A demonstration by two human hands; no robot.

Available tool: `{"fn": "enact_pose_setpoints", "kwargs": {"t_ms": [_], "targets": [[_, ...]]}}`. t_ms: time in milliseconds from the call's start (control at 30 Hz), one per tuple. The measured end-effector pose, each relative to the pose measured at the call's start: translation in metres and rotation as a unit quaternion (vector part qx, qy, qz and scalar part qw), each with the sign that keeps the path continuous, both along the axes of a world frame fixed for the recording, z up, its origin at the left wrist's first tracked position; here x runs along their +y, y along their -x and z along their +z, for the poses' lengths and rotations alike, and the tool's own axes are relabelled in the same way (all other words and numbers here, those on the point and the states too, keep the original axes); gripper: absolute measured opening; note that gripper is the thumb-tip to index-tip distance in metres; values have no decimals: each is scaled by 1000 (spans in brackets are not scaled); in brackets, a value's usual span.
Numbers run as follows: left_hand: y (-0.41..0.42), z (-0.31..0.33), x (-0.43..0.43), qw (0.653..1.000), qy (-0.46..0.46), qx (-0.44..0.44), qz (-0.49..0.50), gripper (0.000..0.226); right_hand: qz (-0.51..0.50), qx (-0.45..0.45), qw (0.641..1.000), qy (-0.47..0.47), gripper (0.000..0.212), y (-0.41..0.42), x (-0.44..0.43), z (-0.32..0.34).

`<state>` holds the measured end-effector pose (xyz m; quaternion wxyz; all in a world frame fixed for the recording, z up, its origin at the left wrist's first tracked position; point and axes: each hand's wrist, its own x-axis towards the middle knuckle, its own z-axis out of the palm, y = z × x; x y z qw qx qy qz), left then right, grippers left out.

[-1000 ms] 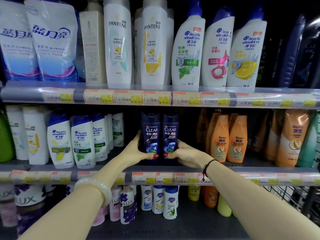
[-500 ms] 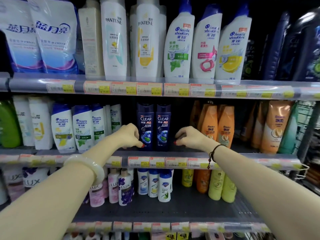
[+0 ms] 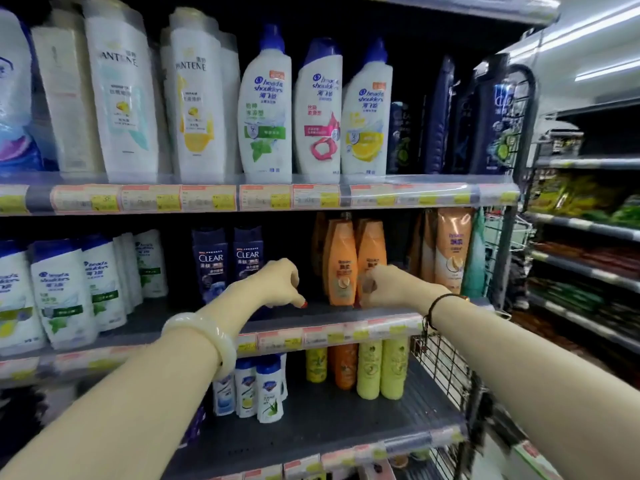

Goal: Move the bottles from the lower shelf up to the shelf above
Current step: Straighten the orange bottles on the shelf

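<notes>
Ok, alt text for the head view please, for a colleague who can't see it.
Both hands reach to the middle shelf: the left hand hangs empty beside two dark blue CLEAR bottles, the right hand is at the orange bottles, grip unclear from blur. The shelf above holds white shampoo bottles.

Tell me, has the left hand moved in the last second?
Yes. The left hand was gripping the left side of the two dark blue bottles; now it hangs at their right edge, nearer the orange bottles.
</notes>
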<state>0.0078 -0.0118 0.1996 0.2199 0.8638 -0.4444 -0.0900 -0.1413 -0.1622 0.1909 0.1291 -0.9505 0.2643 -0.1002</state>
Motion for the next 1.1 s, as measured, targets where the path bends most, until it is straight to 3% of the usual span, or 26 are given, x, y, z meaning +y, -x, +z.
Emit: {"fn": "enact_pose_setpoints", "kwargs": {"t_ms": [133,233,367,567,733,900,1100], "targets": [[4,-9,-27,1000,3,16,10,63,-45,-24,999,-12,17,24,-23,-8],[6,-11,-45,998,16,55,27,85,-75,-36,996,-37,55,27,-44,-12],[6,-13,-66,997,47,53,41,97,-51,-81,991,-97,68,13,-65,-13],[4,-24,-92,990,108,87,17,83,18,-101,980,-171,75,-12,-94,-18],[-3,-36,-109,982,154,102,49,102,87,-115,962,-230,87,-23,-108,-26],[-2,-43,-111,972,189,133,54,104,102,-139,951,-257,79,-29,-116,-31],[-1,-48,-123,969,217,92,70,94,104,-159,946,-262,78,-32,-120,-36]]}}
